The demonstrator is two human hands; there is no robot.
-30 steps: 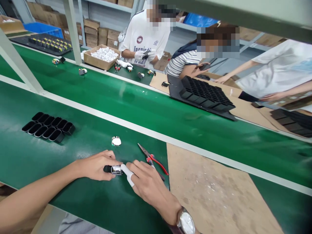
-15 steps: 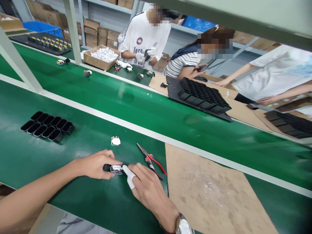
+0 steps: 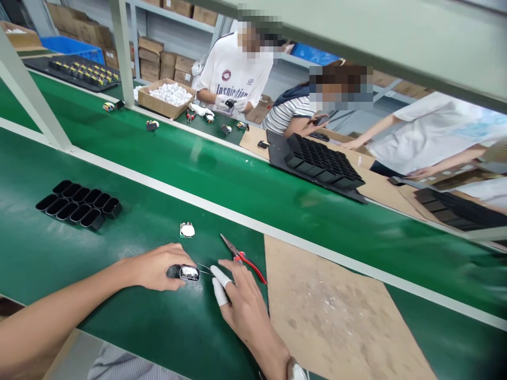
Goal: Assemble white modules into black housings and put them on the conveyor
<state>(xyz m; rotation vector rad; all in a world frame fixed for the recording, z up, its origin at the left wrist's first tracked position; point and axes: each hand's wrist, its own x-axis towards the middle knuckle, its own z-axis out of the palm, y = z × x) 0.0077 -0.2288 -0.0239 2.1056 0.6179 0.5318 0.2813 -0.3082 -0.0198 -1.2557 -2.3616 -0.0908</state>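
Note:
My left hand (image 3: 160, 268) is closed around a small black oval plastic housing (image 3: 174, 272). Its open end faces right and shows a white and metallic part (image 3: 189, 273) inside. Two thin wires (image 3: 204, 269) stick out from the housing toward my right hand (image 3: 243, 298). White finger cots cover two of that hand's fingertips, which are apart, and the wire ends come close to them. Whether those fingers touch the wires I cannot tell. Long-nose pliers (image 3: 245, 259) with red and black handles lie just behind my right hand. A small circuit board with a white top (image 3: 187, 229) lies beyond my left hand.
Black oval housings (image 3: 77, 205) stand in two rows at left. A brown board (image 3: 328, 306) covers the bench at right. Beyond the white rail (image 3: 166, 191) runs a green belt (image 3: 222, 169) with small assemblies (image 3: 152, 125). Several co-workers are across it, near a housing stack (image 3: 320, 161).
My right hand has drawn back to the right from the housing and its fingers have parted, exposing the two wires. My left hand keeps its hold. Assemblies on the belt have shifted right.

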